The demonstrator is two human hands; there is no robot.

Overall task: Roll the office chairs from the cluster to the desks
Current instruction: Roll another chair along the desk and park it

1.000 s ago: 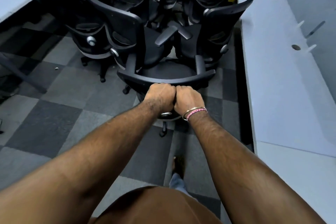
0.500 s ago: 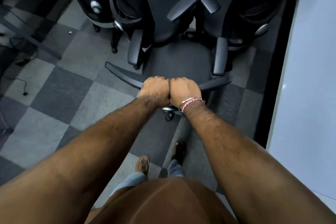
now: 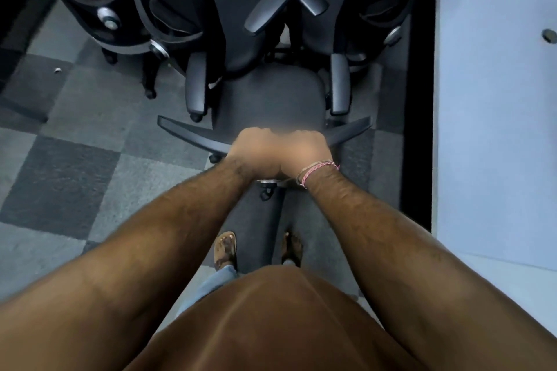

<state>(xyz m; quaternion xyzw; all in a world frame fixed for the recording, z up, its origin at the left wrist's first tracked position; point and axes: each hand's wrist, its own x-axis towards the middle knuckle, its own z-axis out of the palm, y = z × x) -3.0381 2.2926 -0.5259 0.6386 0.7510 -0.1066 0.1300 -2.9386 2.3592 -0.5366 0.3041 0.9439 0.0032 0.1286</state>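
Observation:
A black office chair (image 3: 268, 96) stands right in front of me, its seat facing away and its backrest top edge (image 3: 190, 134) toward me. My left hand (image 3: 256, 150) and my right hand (image 3: 304, 152) grip that top edge side by side, knuckles touching. A pink and metal bracelet sits on my right wrist. The chair's front is wedged among a cluster of black chairs (image 3: 150, 9) at the top of the view. One castor (image 3: 266, 190) shows below my hands.
A white desk (image 3: 494, 129) runs along the right side, with a dark gap between it and the chair. Grey checkered carpet tiles (image 3: 75, 159) lie open to the left. My sandalled feet (image 3: 226, 250) stand just behind the chair.
The view has tilted further down and closer to the chair. The chair's seat now shows fully, and my feet have come into view behind it. Both hands keep their grip.

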